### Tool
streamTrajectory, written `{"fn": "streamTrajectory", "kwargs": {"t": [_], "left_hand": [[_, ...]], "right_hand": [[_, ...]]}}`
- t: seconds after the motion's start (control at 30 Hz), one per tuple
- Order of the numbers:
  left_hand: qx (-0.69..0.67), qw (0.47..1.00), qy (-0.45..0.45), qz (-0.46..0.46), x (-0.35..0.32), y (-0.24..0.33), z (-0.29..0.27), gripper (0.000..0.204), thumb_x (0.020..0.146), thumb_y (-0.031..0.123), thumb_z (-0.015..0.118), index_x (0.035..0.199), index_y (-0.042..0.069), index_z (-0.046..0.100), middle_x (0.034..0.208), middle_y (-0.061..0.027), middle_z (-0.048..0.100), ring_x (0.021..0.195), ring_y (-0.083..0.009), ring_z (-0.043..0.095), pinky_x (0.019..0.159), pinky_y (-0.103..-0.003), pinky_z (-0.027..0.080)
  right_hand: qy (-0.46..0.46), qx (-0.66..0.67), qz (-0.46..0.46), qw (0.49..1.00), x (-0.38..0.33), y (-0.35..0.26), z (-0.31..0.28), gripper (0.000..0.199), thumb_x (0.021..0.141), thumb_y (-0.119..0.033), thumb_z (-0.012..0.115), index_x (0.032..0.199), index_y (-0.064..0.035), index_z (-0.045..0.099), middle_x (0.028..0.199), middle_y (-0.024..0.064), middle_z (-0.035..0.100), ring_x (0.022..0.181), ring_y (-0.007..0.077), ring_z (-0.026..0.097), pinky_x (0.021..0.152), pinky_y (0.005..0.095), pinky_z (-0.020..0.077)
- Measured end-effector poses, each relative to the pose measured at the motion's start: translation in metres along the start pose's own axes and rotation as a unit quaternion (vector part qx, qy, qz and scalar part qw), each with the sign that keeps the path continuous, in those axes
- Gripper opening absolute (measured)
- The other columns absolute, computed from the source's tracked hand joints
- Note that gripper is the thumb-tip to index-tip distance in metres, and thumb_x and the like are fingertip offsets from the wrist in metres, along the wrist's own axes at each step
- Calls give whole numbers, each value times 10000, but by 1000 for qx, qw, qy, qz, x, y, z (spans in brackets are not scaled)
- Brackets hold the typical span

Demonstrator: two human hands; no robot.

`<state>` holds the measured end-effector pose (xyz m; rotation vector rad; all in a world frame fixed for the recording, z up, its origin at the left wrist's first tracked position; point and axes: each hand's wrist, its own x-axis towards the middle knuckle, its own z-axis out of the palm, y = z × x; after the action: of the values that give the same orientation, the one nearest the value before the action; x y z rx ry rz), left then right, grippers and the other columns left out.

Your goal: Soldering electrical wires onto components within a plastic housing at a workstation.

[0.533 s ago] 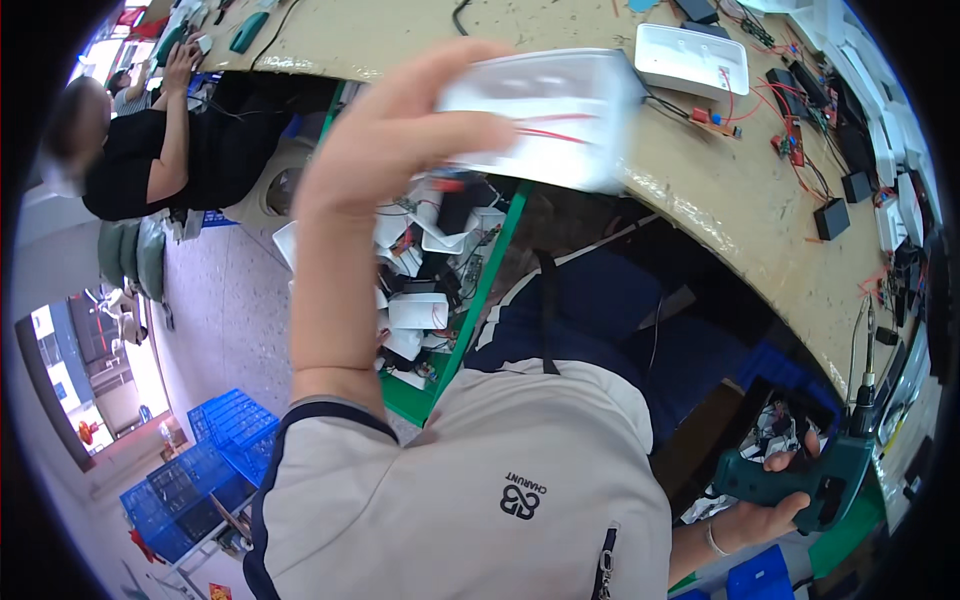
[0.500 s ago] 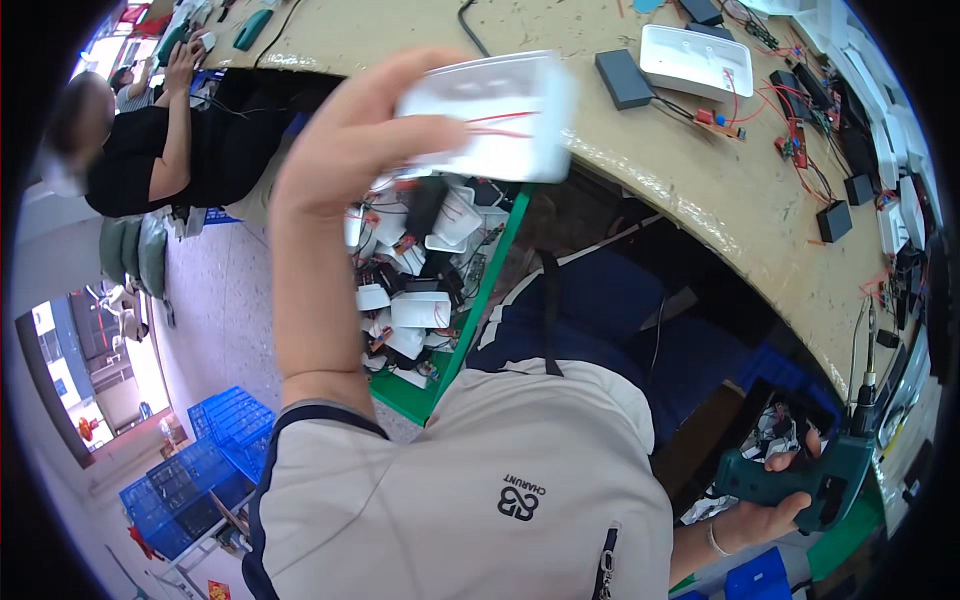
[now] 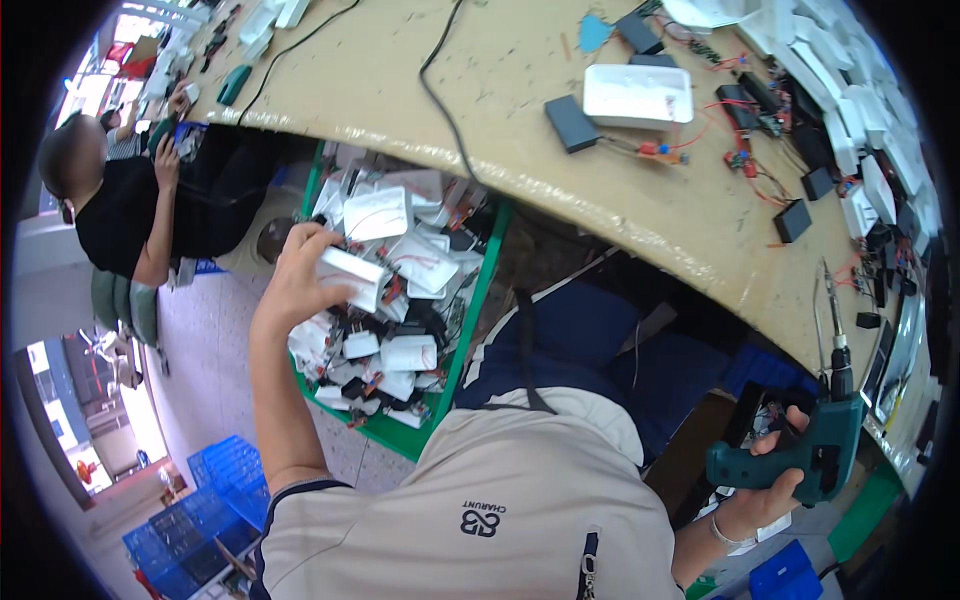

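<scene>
My left hand (image 3: 298, 275) grips a white plastic casing (image 3: 354, 272) between thumb and fingers, above a green crate (image 3: 478, 290) at my left. Inside the crate lies a heap of white casings (image 3: 410, 352), black parts and loose wires. On the right, my right hand (image 3: 775, 480) is wrapped around the handle of a dark green power screwdriver (image 3: 835, 450). Its long bit (image 3: 832, 295) points away from me, beside the edge of the bench (image 3: 520, 120).
On the bench sit an open white casing (image 3: 637, 97), a black box (image 3: 571, 124) and circuit parts with red wires (image 3: 745, 165). White casings (image 3: 850, 120) pile up at the far right. A co-worker (image 3: 125, 205) sits at the left; blue crates (image 3: 190, 510) stand on the floor.
My left hand has come down and slightly left with the white casing, from beside the bench edge to over the green crate. The power screwdriver stays in my right hand.
</scene>
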<state>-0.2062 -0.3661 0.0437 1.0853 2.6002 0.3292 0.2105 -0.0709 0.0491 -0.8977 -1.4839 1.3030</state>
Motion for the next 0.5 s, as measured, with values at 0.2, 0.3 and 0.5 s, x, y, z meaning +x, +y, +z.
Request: {"fn": "streamTrajectory", "kwargs": {"t": [0.2, 0.3, 0.5], "left_hand": [[-126, 986, 34, 106, 63, 79, -39, 205, 733, 85, 617, 908, -11, 568, 807, -88, 561, 769, -193, 548, 708, -290, 431], [-148, 963, 69, 216, 113, 153, -34, 179, 792, 91, 550, 936, -14, 565, 819, -110, 577, 755, -215, 558, 687, -307, 434], [-133, 930, 133, 316, 246, 244, -7, 191, 808, 105, 509, 956, 17, 591, 906, -130, 591, 798, -286, 565, 711, -324, 446]], "right_hand": [[-34, 82, 19, 996, 6, 6, -8, 674, 792, -396, 596, 1212, 65, 342, 1100, 241, 502, 673, 149, 563, 549, 218, 485], [-15, 82, 11, 996, 10, 5, -5, 678, 793, -389, 597, 1222, 61, 326, 1093, 233, 507, 667, 151, 567, 545, 215, 492], [15, 102, 21, 994, 11, 7, -8, 679, 787, -368, 612, 1225, 57, 314, 1081, 223, 514, 654, 153, 571, 525, 219, 500]]}}
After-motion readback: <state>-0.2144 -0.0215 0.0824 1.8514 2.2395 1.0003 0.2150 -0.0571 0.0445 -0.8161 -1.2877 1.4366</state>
